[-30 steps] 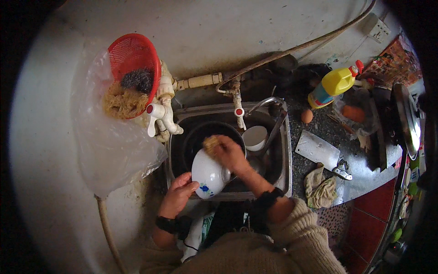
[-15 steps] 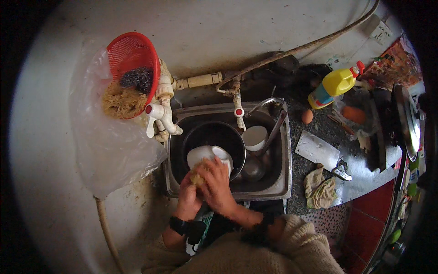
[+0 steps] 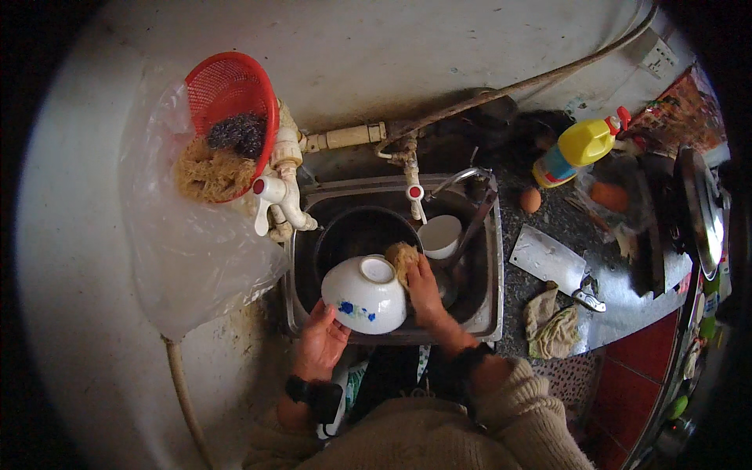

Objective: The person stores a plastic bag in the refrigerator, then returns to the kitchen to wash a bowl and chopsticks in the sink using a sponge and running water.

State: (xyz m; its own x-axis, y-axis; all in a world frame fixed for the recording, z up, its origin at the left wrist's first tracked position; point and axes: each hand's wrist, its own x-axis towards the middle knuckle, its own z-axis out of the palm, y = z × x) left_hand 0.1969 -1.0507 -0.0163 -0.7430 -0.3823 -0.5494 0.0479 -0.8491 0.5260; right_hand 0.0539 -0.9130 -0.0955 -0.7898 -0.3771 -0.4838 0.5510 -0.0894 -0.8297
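A white bowl (image 3: 342, 283) with blue flowers is tipped over above the sink, its foot ring facing up. My left hand (image 3: 323, 342) grips its rim from the lower left. On the bowl's right side, my right hand (image 3: 427, 296) presses a tan loofah scrubber (image 3: 403, 258) to the outer wall, fingers wrapped round it. Behind the bowl a dark round pot (image 3: 368, 222) sits in the steel sink (image 3: 492, 294). A white cup (image 3: 439, 236) stands right of the pot, under the thin tap (image 3: 415, 193).
On the wall at left hang a red basket (image 3: 270, 117) of scrubbers and a plastic bag (image 3: 196, 274). A white tap (image 3: 276, 196) juts out beside them. The right counter holds a cleaver (image 3: 546, 257), rag (image 3: 552, 323), egg (image 3: 530, 200) and yellow bottle (image 3: 574, 152).
My hands have moved apart; they were close together over the bowl. The bowl now shows its flowered outside, and the scrubber has shifted right, to the bowl's far right side.
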